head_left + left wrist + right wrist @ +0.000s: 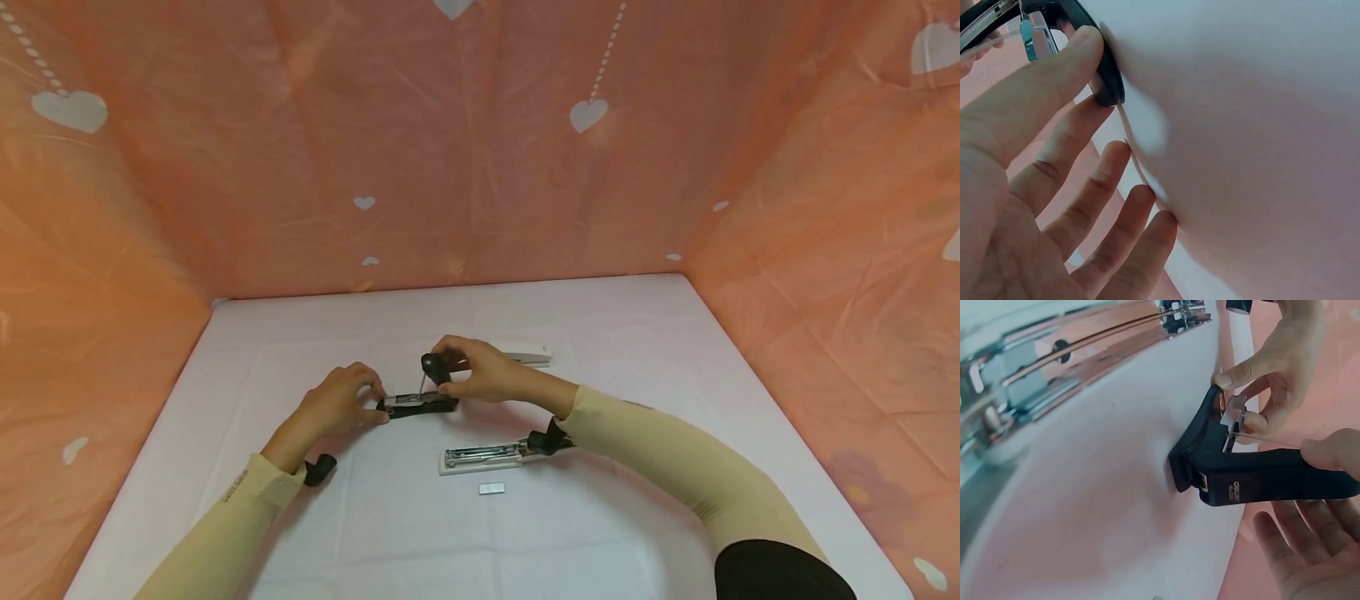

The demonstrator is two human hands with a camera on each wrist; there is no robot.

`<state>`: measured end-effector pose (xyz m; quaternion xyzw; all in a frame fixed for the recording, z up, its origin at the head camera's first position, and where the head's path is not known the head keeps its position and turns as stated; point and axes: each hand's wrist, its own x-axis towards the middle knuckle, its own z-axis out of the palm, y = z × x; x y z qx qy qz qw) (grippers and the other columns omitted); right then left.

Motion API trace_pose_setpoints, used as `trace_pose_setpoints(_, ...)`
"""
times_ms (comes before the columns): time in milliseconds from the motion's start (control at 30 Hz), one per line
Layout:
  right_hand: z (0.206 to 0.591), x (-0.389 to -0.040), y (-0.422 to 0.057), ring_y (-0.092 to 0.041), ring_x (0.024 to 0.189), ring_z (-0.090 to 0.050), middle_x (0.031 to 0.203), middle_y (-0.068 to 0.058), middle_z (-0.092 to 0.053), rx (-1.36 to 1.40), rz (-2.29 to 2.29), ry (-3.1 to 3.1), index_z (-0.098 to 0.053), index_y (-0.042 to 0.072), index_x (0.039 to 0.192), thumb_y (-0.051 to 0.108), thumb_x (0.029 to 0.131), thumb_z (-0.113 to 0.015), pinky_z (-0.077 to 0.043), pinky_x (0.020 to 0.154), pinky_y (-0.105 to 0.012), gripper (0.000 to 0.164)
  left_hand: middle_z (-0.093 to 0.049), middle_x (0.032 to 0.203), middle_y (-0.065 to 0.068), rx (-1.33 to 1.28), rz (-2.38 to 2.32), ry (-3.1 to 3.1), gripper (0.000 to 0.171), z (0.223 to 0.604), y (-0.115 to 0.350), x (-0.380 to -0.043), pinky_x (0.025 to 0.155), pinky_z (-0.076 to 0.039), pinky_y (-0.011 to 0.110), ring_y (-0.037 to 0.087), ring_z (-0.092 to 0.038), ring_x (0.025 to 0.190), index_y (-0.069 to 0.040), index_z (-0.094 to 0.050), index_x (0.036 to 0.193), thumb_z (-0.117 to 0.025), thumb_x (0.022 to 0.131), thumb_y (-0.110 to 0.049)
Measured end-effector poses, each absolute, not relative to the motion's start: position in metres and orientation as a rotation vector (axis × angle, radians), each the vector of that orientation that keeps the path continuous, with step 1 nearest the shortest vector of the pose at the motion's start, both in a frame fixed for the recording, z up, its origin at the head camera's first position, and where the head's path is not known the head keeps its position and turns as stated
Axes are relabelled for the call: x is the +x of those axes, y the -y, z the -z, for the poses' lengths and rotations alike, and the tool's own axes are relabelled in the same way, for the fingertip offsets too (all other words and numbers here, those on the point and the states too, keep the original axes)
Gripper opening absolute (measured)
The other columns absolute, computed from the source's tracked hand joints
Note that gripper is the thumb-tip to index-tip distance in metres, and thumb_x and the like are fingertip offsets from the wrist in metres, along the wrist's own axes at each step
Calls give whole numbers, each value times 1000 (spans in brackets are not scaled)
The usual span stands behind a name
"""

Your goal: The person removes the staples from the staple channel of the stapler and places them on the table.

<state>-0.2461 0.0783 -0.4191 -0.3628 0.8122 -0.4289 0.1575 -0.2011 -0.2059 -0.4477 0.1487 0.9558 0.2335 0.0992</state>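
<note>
A black stapler [420,408] stands opened wide on the white table, its top arm swung up from the base. My left hand [337,400] pinches the front end of the base between thumb and index finger; the other fingers spread along the tabletop in the left wrist view. With my right hand [483,371] I grip the raised top arm [1279,478], thumb on its inner side. A thin metal rod and spring [997,44] run between arm and base. The metal staple channel [1233,419] shows on the base.
Nearer me lies an opened stapler with a white base [480,457], partly hidden by my right wrist. A short strip of staples [491,488] lies in front of it. Behind my right hand is a long white stapler [532,355]. Orange curtains [465,167] enclose the table.
</note>
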Motion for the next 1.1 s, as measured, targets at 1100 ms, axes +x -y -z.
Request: trace_pose_setpoints(1100,419,-238,-120,-18,102,-68,108,-8,-71,-1021,1252,-2408,-62,4,119,-3,89,-84,-58,98,-42,38,-62,141,12,454,-692,-2828,27,450,212,-199,91,-50,72,42,-54,130,-19,-73,101,-91,86,-32)
